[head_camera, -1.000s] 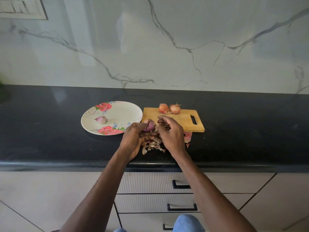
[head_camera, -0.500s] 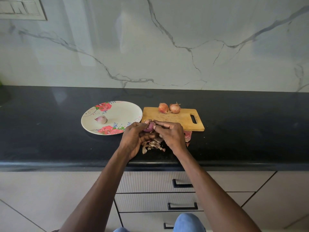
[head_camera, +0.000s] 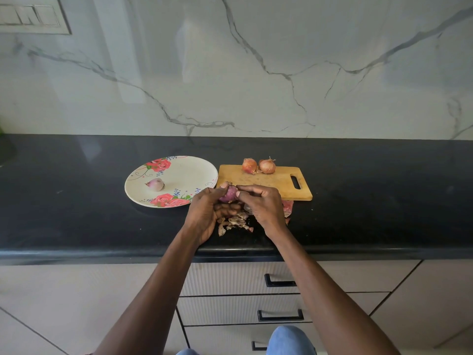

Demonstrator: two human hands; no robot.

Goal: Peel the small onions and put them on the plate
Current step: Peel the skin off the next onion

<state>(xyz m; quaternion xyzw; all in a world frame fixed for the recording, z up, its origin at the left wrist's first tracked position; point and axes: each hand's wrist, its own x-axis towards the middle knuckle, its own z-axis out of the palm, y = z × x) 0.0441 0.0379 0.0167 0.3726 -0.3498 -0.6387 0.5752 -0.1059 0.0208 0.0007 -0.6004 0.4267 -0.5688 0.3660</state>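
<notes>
Wooden board [head_camera: 279, 184] behind hands; peel scraps [head_camera: 236, 222] beneath.

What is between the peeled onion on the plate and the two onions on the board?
In the head view, only bare plate and board lie between peeled onion and unpeeled onions.

arms: bare, no sleeves | wrists: no watch or rings | legs: blue jeans [head_camera: 291, 340]

We see a glossy black stone counter [head_camera: 76, 201], polished marble wall [head_camera: 256, 73], matt wooden board [head_camera: 271, 183], papery onion skins [head_camera: 236, 222].
</notes>
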